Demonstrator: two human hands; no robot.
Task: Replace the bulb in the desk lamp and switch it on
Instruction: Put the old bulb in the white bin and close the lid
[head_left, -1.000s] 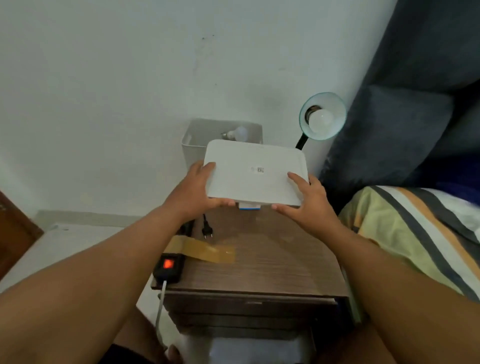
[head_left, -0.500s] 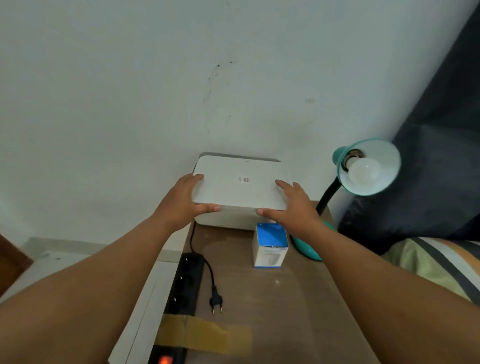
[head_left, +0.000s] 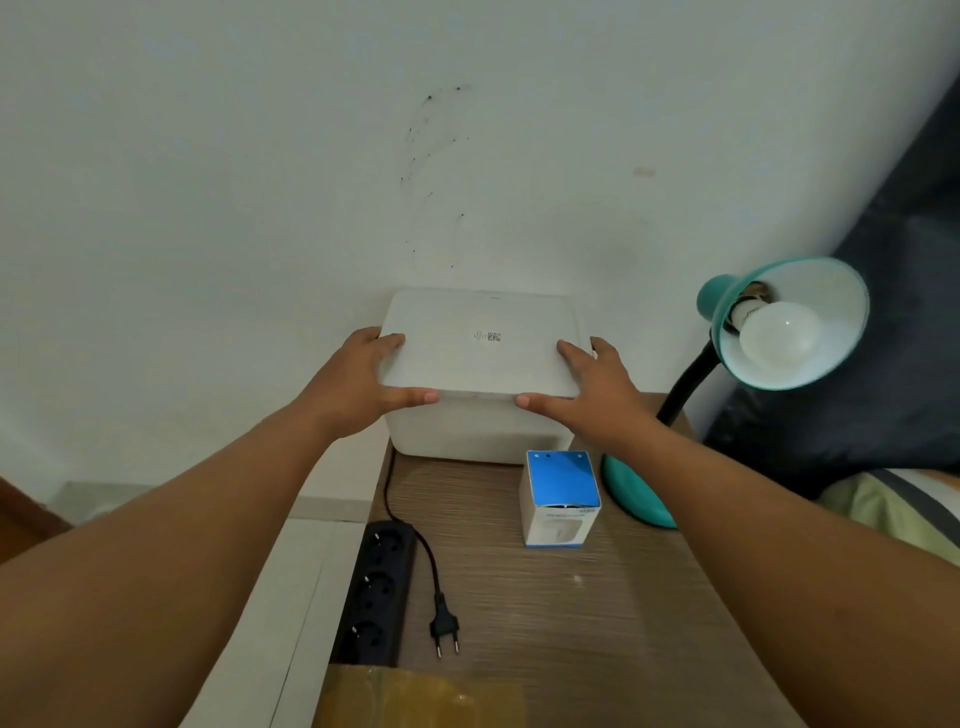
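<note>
I see two hands on a white lid (head_left: 480, 345). The lid sits on top of a white box (head_left: 478, 431) at the back of the brown table (head_left: 571, 597), close to the wall. The left hand (head_left: 358, 384) grips the lid's left edge, thumb on the front side. The right hand (head_left: 592, 389) grips the right edge the same way. The green lamp (head_left: 779, 322) stands to the right, with a white bulb (head_left: 779, 338) in its shade. A small blue bulb box (head_left: 561, 499) stands in front of the white box. The black plug (head_left: 444, 626) lies loose on the table, beside the black power strip (head_left: 376, 587).
</note>
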